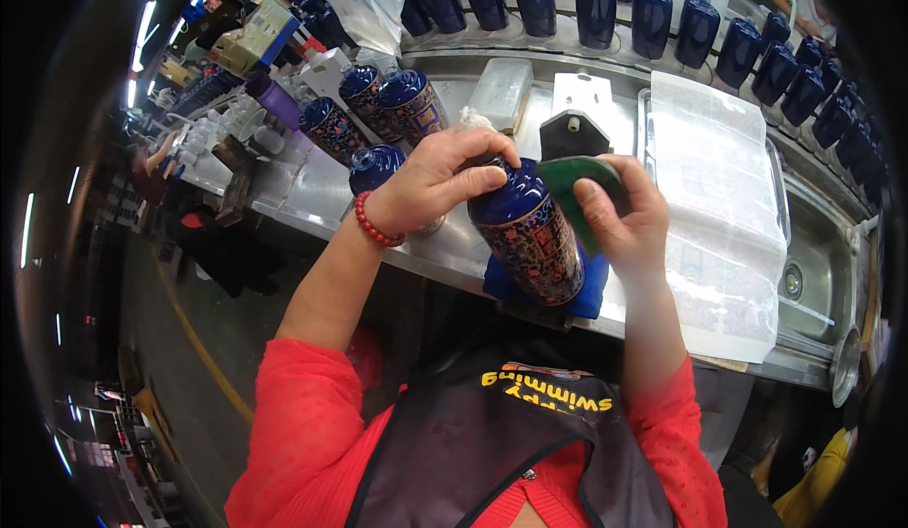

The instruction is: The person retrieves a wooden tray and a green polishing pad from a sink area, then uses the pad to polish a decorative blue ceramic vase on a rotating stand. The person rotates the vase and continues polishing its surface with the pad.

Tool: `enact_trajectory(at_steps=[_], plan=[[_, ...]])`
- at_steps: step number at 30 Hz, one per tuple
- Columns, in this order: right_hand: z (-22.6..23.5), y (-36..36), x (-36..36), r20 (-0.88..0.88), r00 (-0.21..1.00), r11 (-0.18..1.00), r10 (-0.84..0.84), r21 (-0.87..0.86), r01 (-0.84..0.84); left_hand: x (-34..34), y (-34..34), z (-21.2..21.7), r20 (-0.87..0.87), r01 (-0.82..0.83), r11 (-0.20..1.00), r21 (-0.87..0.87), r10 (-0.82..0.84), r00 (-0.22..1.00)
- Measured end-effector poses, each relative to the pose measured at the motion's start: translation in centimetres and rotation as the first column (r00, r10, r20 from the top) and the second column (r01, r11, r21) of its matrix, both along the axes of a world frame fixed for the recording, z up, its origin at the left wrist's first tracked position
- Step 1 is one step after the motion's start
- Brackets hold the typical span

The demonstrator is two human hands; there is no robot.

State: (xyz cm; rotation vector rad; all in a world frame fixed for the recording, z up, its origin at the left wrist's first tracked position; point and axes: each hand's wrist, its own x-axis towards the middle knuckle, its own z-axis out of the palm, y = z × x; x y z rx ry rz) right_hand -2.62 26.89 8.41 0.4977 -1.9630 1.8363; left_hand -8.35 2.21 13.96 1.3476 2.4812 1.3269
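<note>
My left hand [445, 180], with a red bead bracelet at the wrist, is closed round the neck of a dark blue bottle [537, 254]. A colourful floral pattern covers the bottle's body. It leans with its base toward me, over a blue cloth [591, 291] at the bench edge. In my right hand [632, 220] is a thin, flat green scraper [570, 197], pinched between thumb and fingers. The scraper lies against or close beside the bottle's right side; contact is unclear. Another patterned bottle [376, 164] stands just behind my left wrist.
Several patterned bottles [413, 102] stand at the left. Translucent printed sheets [714, 216] cover the bench at right, beside a metal sink [811, 268]. A black hexagonal piece [573, 138] and a clear tub [501, 91] lie behind. Plain blue bottles [596, 9] line the curved conveyor.
</note>
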Motion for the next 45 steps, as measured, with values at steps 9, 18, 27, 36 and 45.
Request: enact_trajectory(at_steps=[9,18,27,36,45], plan=[[6.3,1.6,-1.0,-0.307,0.843,0.68,0.442,0.727,-0.092,-2.0,0.8,0.7,-0.057,0.047,0.994,-0.098,-0.052,0.997],[9.1,0.2,-3.2,-0.291,0.862,0.655,0.416,0.753,-0.062,-3.1,1.4,0.2,-0.08,0.066,0.998,-0.018,-0.067,0.995],[8.4,-0.1,-4.1,-0.338,0.83,0.727,0.443,0.678,-0.111,-3.8,1.4,-0.3,-0.082,0.104,0.995,0.009,-0.102,0.991],[5.5,2.6,-2.8,-0.197,0.844,0.854,0.499,0.273,-0.442,-2.8,0.2,0.6,-0.011,0.138,0.988,-0.068,-0.139,0.99],[1.9,3.3,-4.6,-0.143,0.854,0.828,0.501,0.368,-0.424,-2.9,-0.3,0.2,0.114,0.139,0.99,-0.026,-0.135,0.984]])
